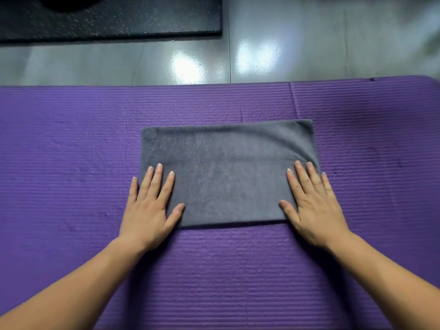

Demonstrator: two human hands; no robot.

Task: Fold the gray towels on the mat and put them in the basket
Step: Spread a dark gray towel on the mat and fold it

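A gray towel lies flat as a wide rectangle in the middle of the purple ribbed mat. My left hand lies flat on the towel's near left corner, fingers straight and spread. On the near right corner my right hand presses down flat in the same way. Both palms partly overhang the towel's side edges onto the mat. No basket is in view.
Beyond the mat's far edge is a glossy gray floor with light reflections. A black speckled rubber mat lies at the far left.
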